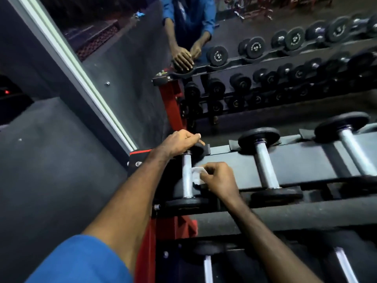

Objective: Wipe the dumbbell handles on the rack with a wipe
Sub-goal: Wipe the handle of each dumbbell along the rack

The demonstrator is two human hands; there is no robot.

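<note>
- The left hand is gripping the far head of the leftmost dumbbell on the top shelf of the rack, its fingers curled over the head, apparently steadying it.
- The right hand is pinching a small white wipe between thumb and fingers, holding it against the right side of that dumbbell's handle, about midway along it.
- The dumbbell is lying across the shelf at the rack's left end, just beside the red upright.
- Judging by position, the work is only starting: this is the first handle in the row, and the wipe is touching one side of it.
- Two more handles, the next handle and another handle, are waiting to the right on the same shelf, and at least two are showing on the lower shelf.
- Whether any of those are already clean cannot be told from here.
- A mirror behind the rack is reflecting many further dumbbells.
</note>
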